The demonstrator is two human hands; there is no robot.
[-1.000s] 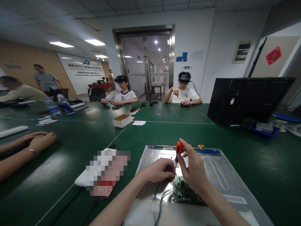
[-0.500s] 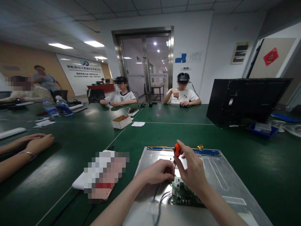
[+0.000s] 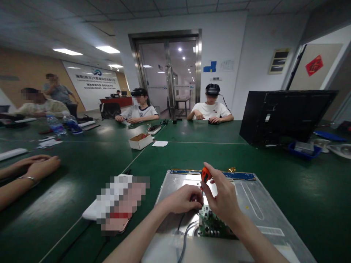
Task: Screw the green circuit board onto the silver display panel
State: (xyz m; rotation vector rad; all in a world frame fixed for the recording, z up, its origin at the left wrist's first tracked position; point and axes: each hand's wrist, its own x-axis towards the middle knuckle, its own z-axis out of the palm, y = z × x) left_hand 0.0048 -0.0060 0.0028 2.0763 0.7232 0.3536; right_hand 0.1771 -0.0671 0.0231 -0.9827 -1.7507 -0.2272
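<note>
Orange-handled screwdriver stands between the right fingers.

Circuit board on panel

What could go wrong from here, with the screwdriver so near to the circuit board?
The screwdriver in the right hand might slip and scratch the circuit board. The left hand is very near the screwdriver, so it could get jabbed. The gray cable curves beside the board and might get snagged.
</note>
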